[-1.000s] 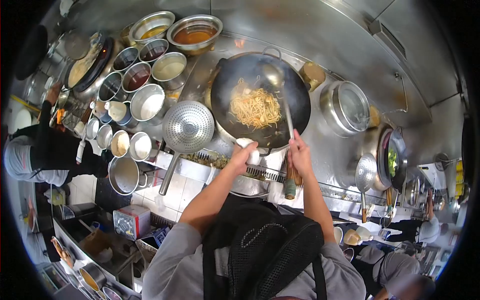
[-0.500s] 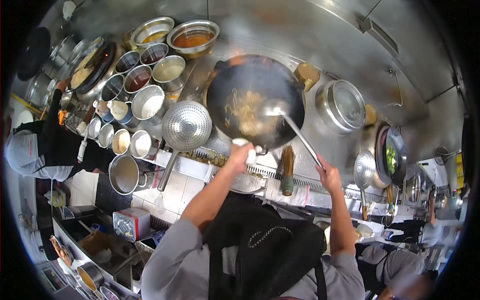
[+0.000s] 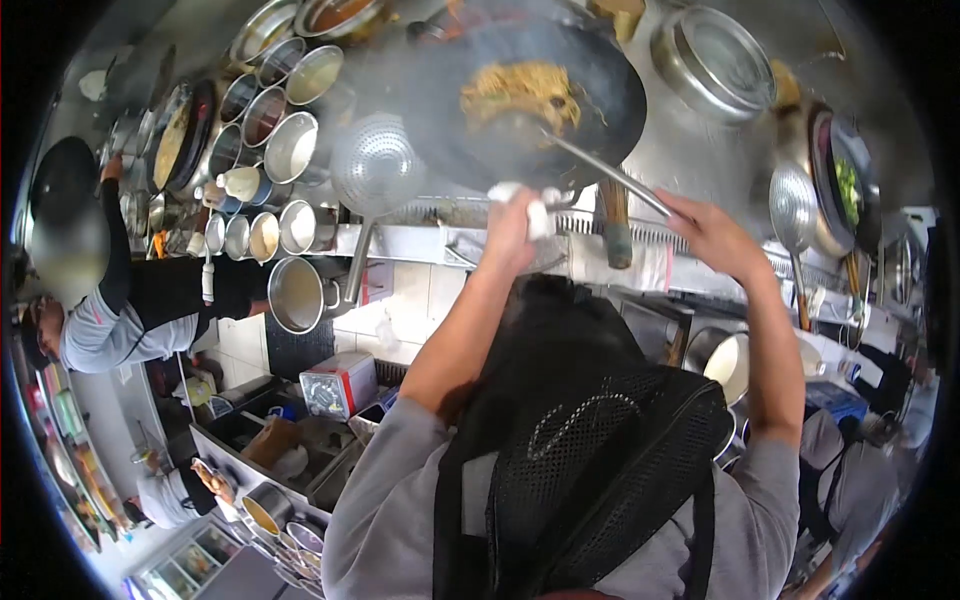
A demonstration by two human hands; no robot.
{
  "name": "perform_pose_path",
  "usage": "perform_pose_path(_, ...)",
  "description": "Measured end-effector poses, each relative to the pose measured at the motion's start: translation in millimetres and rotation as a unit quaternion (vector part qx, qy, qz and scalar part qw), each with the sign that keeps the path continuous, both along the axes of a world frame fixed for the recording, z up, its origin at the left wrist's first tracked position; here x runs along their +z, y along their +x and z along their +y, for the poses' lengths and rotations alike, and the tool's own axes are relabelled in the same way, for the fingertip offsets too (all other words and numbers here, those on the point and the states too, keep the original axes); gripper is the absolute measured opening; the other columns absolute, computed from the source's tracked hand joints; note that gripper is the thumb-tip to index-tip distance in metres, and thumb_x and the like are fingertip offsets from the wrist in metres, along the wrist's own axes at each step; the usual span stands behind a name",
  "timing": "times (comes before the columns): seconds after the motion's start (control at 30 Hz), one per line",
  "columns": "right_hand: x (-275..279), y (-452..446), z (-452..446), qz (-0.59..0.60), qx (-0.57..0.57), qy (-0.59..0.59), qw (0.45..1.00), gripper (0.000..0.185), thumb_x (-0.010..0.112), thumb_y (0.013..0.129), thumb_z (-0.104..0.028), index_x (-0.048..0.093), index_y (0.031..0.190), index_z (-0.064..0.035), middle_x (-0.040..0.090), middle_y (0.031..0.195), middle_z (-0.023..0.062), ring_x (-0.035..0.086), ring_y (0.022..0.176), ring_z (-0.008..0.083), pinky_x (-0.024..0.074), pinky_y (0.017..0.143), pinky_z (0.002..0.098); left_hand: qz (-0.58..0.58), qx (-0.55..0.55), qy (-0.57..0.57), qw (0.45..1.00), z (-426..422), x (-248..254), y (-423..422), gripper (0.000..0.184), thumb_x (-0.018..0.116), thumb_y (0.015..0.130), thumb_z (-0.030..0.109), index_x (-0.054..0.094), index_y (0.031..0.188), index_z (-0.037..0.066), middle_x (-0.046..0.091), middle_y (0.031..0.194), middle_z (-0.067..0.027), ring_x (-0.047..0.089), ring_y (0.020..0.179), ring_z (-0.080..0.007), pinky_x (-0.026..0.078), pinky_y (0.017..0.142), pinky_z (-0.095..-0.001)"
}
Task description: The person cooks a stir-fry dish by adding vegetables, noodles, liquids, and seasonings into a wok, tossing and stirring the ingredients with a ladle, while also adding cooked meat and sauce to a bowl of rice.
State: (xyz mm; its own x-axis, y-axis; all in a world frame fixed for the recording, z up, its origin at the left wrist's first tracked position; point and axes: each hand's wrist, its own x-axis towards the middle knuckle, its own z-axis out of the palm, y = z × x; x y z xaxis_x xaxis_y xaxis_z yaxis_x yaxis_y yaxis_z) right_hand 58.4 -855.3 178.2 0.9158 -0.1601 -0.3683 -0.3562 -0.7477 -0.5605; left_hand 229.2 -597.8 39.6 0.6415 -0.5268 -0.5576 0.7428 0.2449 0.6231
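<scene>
A dark wok (image 3: 430,110) stands at the top centre, tilted, with steam over it. Brown noodles (image 3: 520,85) lie in its far part. My left hand (image 3: 512,235) is closed round a folded white cloth (image 3: 538,215) at the wok's near rim, beside its small loop handle (image 3: 568,198). My right hand (image 3: 715,235) grips the long metal handle of a ladle (image 3: 605,172). The ladle's bowl is in the wok, against the near side of the noodles, blurred by motion and steam. A bamboo wok brush (image 3: 616,225) sits between my hands.
A perforated strainer (image 3: 378,160) rests left of the wok. Beyond it are several metal pots of sauces and powders (image 3: 290,148). At right stand stacked metal pans (image 3: 715,60) and a second strainer (image 3: 793,205). A co-worker (image 3: 130,310) works at another wok on the left.
The view has shifted, so the wok sits higher in the frame. The wok has tipped, and the noodles have gathered in its far part. The ladle has moved to their near side.
</scene>
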Motion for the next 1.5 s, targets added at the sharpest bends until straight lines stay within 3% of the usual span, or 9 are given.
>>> perform_pose_path(0.17,15,-25,-22,0.028,0.026,0.088,0.995,0.046,0.061,0.104,-0.025,0.055,0.149,-0.0173,0.065,0.136,0.0214,0.064,0.123,0.0375,0.0475,0.105,0.0391,-0.014,-0.031,0.076,0.997,53,18,-66,0.023,0.063,0.094,0.007,0.061,0.117,0.004,0.068,0.102,-0.0097,0.07,0.089,-0.0209,0.058,0.071,-0.0345)
perform_pose_path(0.27,83,-8,-28,0.241,0.005,0.023,0.97,0.044,0.059,0.106,-0.03,0.058,0.149,-0.0275,0.074,0.085,0.0103,0.059,0.059,0.0121,0.0509,0.072,0.0401,0.052,0.004,0.053,0.997,43,67,-28,0.017,0.062,0.094,0.008,0.063,0.11,0.002,0.069,0.095,-0.0098,0.071,0.086,-0.0225,0.058,0.07,-0.0355)
perform_pose_path(0.47,-47,39,-46,-0.083,0.039,-0.027,0.995,0.047,0.056,0.106,-0.032,0.053,0.151,-0.019,0.074,0.092,0.0195,0.07,0.083,0.0385,0.0529,0.079,0.0472,-0.028,0.045,0.026,0.998,23,-33,-47,0.023,0.065,0.097,0.015,0.061,0.119,0.008,0.068,0.107,-0.0068,0.07,0.092,-0.0211,0.058,0.073,-0.0388)
perform_pose_path(0.73,40,-4,20,0.014,-0.172,0.124,0.977,0.048,0.066,0.101,-0.018,0.058,0.148,-0.0161,0.07,0.131,0.019,0.073,0.103,0.0252,0.0536,0.092,0.0376,-0.002,0.066,0.007,0.998,0,-13,40,0.015,0.068,0.092,0.009,0.061,0.105,0.007,0.066,0.09,-0.0074,0.066,0.072,-0.0197,0.056,0.06,-0.0361)
perform_pose_path(0.83,3,10,13,-0.197,-0.109,0.067,0.972,0.053,0.068,0.098,-0.012,0.056,0.149,-0.0174,0.068,0.133,0.0209,0.072,0.112,0.0271,0.0541,0.093,0.0373,0.026,0.001,0.003,1.0,-20,-60,82,0.012,0.068,0.091,0.009,0.061,0.101,0.008,0.066,0.09,-0.0068,0.065,0.071,-0.0199,0.056,0.058,-0.038)
perform_pose_path(1.03,-85,81,42,-0.07,-0.051,-0.087,0.992,0.049,0.067,0.097,-0.018,0.06,0.146,-0.02,0.073,0.098,0.0277,0.069,0.088,0.0474,0.0547,0.082,0.0536,-0.042,0.006,0.035,0.999,-33,-82,78,0.006,0.064,0.091,0.009,0.059,0.095,0.008,0.063,0.083,-0.0053,0.063,0.066,-0.0187,0.051,0.054,-0.0359)
perform_pose_path(1.17,2,14,-10,-0.039,0.013,-0.158,0.987,0.053,0.067,0.096,-0.019,0.057,0.148,-0.0221,0.072,0.09,0.0261,0.07,0.084,0.0463,0.0552,0.079,0.0556,-0.006,0.054,0.049,0.997,29,6,8,0.025,0.061,0.093,0.008,0.056,0.118,0.007,0.065,0.099,-0.0093,0.069,0.085,-0.0224,0.061,0.068,-0.037)
perform_pose_path(1.33,-29,62,33,-0.027,0.02,-0.254,0.967,0.058,0.068,0.094,-0.019,0.055,0.15,-0.0252,0.071,0.085,0.0257,0.071,0.081,0.044,0.0565,0.077,0.0534,-0.009,0.004,-0.005,1.0,3,-29,35,0.01,0.061,0.092,0.011,0.063,0.1,0.006,0.064,0.086,-0.0074,0.066,0.072,-0.0202,0.057,0.062,-0.0367)
perform_pose_path(1.5,5,18,-1,-0.018,0.055,-0.24,0.969,0.06,0.064,0.097,-0.019,0.048,0.155,-0.0269,0.07,0.085,0.0249,0.072,0.081,0.0428,0.0563,0.074,0.0534,-0.063,0.076,0.02,0.995,39,11,-27,0.03,0.061,0.09,0.005,0.055,0.12,0.006,0.065,0.106,-0.0108,0.069,0.081,-0.0232,0.059,0.061,-0.0386)
